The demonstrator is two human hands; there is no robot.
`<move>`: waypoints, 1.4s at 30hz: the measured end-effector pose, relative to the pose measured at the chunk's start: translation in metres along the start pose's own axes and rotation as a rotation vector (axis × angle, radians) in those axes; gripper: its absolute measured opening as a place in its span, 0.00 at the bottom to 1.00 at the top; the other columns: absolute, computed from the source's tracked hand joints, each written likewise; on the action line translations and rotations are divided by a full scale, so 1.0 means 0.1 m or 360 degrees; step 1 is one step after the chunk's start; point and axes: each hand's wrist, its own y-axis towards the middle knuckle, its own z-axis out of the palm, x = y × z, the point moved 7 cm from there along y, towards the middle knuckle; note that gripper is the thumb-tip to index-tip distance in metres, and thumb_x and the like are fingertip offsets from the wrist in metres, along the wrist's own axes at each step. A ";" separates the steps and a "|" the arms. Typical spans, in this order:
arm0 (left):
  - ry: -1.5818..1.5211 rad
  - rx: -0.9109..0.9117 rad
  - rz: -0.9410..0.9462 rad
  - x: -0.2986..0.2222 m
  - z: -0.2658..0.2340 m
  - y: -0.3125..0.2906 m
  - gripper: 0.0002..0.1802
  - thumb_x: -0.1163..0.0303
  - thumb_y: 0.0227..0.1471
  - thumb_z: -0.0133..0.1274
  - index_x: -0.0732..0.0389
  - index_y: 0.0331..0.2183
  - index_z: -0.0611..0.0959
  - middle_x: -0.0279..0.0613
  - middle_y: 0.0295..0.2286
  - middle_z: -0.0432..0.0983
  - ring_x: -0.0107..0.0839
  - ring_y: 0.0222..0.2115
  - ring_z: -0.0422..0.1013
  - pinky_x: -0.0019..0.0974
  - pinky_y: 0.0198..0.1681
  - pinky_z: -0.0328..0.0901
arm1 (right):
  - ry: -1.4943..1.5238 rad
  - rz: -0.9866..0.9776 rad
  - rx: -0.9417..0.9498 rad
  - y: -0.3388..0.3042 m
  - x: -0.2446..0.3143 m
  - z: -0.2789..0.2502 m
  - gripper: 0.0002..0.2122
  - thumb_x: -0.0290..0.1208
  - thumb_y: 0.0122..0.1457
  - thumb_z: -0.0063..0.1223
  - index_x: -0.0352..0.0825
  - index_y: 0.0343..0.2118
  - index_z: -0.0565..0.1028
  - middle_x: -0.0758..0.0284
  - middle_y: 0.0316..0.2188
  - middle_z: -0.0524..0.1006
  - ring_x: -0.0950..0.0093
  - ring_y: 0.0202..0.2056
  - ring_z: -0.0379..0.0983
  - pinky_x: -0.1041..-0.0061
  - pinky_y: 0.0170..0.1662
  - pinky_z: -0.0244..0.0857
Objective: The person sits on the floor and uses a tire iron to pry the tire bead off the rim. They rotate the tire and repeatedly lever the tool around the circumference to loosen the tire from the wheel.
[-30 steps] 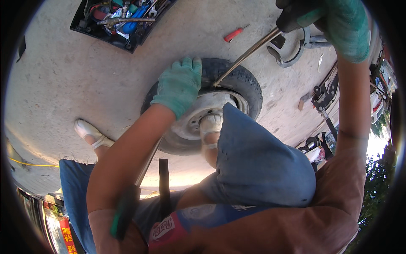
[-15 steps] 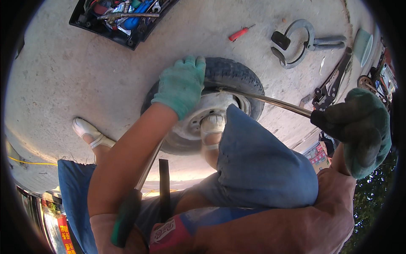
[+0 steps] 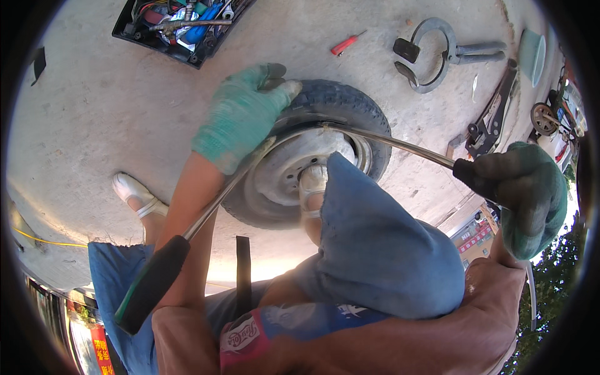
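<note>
A small black tyre (image 3: 344, 103) lies flat on its pale metal rim (image 3: 275, 178), with my white-shod foot (image 3: 312, 187) resting on the wheel. My right hand (image 3: 537, 200), in a dark-palmed green glove, is wrapped round the black handle of a tyre lever (image 3: 400, 144), whose tip sits between tyre bead and rim at the far side. My left hand (image 3: 240, 119), in a matching glove, is at the tyre's far left edge, its thumb and fingers apart. Below it, a second tyre lever (image 3: 153, 284) with a black-and-green handle slants across my left forearm, its tip at the rim's left side.
A black tray of tools (image 3: 187, 28) stands at the far left. On the concrete beyond lie a red-handled screwdriver (image 3: 344, 45), a ring-shaped clamp tool (image 3: 437, 56) and a black metal tool (image 3: 490, 122). A pale green basin (image 3: 531, 56) is at far right.
My left hand has shifted left off the tyre's top, its fingers spreading. The second lever's handle has swung left, now in front of my forearm. My right hand still holds its lever, moved slightly.
</note>
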 end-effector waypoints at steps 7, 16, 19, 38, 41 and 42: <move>-0.1588 0.0419 0.1158 -0.46 -0.64 -1.51 0.42 0.41 0.68 0.26 0.62 0.21 0.80 0.49 0.16 0.78 0.40 0.17 0.76 0.40 0.24 0.72 | 0.0081 -0.0091 0.0037 -0.02 0.13 -0.04 0.22 0.43 0.67 0.48 0.27 0.24 0.70 0.47 0.31 0.77 0.62 0.27 0.78 0.65 0.30 0.77; -0.0925 0.0997 0.1690 -0.55 -0.67 -1.80 0.31 0.50 0.67 0.39 0.65 0.27 0.81 0.46 0.24 0.79 0.41 0.25 0.78 0.41 0.33 0.73 | -0.0141 -0.0165 0.0101 0.05 0.06 0.01 0.23 0.47 0.68 0.44 0.34 0.20 0.68 0.54 0.27 0.78 0.73 0.21 0.68 0.75 0.23 0.59; -0.0758 0.0706 0.1600 -0.64 -0.62 -1.97 0.30 0.52 0.68 0.37 0.62 0.23 0.80 0.43 0.20 0.77 0.38 0.22 0.76 0.39 0.31 0.71 | -0.0095 -0.0141 0.0113 0.06 0.02 0.04 0.23 0.47 0.68 0.44 0.35 0.20 0.68 0.54 0.26 0.78 0.73 0.20 0.68 0.75 0.22 0.59; -0.0604 -0.0197 0.0983 -1.05 -0.28 -2.03 0.30 0.57 0.67 0.38 0.58 0.14 0.72 0.39 0.13 0.68 0.35 0.14 0.66 0.40 0.23 0.65 | -0.0438 -0.0521 -0.0029 -0.15 0.30 0.04 0.20 0.40 0.69 0.44 0.33 0.20 0.71 0.57 0.26 0.81 0.73 0.19 0.71 0.74 0.21 0.63; -0.0968 -0.0187 0.1054 -1.03 -0.34 -1.71 0.35 0.52 0.67 0.33 0.54 0.09 0.65 0.38 0.10 0.63 0.36 0.12 0.62 0.43 0.25 0.62 | -0.0473 -0.0342 -0.0086 -0.19 0.17 0.03 0.17 0.38 0.66 0.49 0.34 0.21 0.73 0.59 0.27 0.81 0.71 0.23 0.75 0.73 0.25 0.68; -0.0918 -0.0078 0.1081 -1.10 -0.30 -1.67 0.34 0.54 0.68 0.33 0.55 0.11 0.68 0.38 0.11 0.64 0.35 0.12 0.62 0.42 0.26 0.64 | -0.0463 -0.0290 -0.0082 -0.23 0.15 -0.01 0.14 0.38 0.62 0.53 0.35 0.22 0.75 0.62 0.28 0.82 0.70 0.24 0.77 0.72 0.27 0.70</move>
